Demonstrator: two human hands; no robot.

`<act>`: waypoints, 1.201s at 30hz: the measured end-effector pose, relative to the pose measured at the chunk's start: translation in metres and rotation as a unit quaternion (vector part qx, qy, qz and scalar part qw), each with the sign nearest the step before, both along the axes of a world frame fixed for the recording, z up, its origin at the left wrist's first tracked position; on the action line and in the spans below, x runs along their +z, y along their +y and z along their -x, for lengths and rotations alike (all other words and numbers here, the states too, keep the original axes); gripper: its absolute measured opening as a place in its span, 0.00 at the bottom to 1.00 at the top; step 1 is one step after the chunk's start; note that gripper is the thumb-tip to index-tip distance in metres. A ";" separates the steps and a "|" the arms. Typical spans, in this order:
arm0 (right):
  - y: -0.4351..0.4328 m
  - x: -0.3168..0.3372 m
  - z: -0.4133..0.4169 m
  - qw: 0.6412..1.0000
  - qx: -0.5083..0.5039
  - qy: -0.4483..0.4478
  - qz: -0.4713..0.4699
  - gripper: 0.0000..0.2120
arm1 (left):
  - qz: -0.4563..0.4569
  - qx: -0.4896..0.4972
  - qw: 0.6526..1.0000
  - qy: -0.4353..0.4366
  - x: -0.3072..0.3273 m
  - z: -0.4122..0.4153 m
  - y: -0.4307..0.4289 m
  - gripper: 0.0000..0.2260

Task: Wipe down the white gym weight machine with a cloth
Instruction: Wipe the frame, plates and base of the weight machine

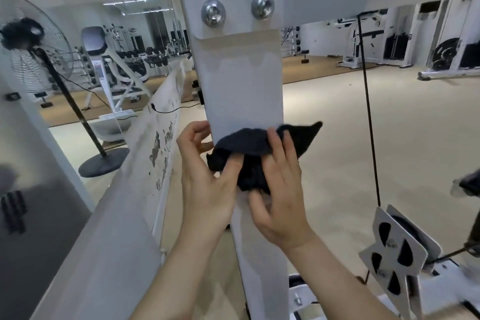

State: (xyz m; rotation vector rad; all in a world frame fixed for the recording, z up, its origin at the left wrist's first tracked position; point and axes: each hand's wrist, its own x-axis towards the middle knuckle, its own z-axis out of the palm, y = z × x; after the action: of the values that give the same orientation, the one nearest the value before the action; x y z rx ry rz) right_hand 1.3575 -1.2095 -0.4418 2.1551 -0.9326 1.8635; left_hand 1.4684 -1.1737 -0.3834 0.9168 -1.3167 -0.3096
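At frame centre, a bunched dark fabric cloth (249,140) lies against the weight machine's white steel upright post (241,91). The left hand (205,189) pinches its corner, and the right hand (283,202) grips the bunch, fingers spread. The lower post and the flaking white slanted beam (155,138) at centre left likely remain to be wiped.

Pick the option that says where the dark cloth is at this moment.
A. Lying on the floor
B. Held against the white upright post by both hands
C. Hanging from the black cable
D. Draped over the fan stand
B: the dark cloth sits against the white upright post, with the right hand laid over it and the left hand at its left edge.
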 end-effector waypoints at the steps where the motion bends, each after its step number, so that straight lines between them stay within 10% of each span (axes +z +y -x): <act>1: 0.005 -0.011 0.001 0.999 0.023 -0.007 -0.027 0.30 | -0.006 0.014 1.000 0.010 -0.004 0.002 -0.002 0.21; 9: -0.014 0.051 0.000 0.982 0.113 -0.150 -0.025 0.29 | 0.037 0.090 0.995 0.021 -0.003 0.001 -0.002 0.19; 14: -0.037 0.093 -0.005 0.976 0.055 -0.210 -0.019 0.31 | 0.084 -0.043 0.990 0.109 0.042 -0.011 -0.028 0.16; 27: 0.020 -0.150 0.013 0.912 0.126 -0.154 -0.357 0.27 | -0.231 -0.053 0.970 0.049 -0.171 0.000 0.000 0.45; 36: -0.019 -0.027 -0.018 0.975 0.009 -0.191 -0.118 0.43 | -0.210 -0.132 0.967 0.065 -0.078 -0.042 -0.014 0.25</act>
State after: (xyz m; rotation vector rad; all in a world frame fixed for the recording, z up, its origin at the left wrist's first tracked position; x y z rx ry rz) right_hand 1.3752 -1.2280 -0.4687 1.9595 -1.2664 2.3337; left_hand 1.5107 -1.1879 -0.4616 1.0525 -1.2738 -0.8681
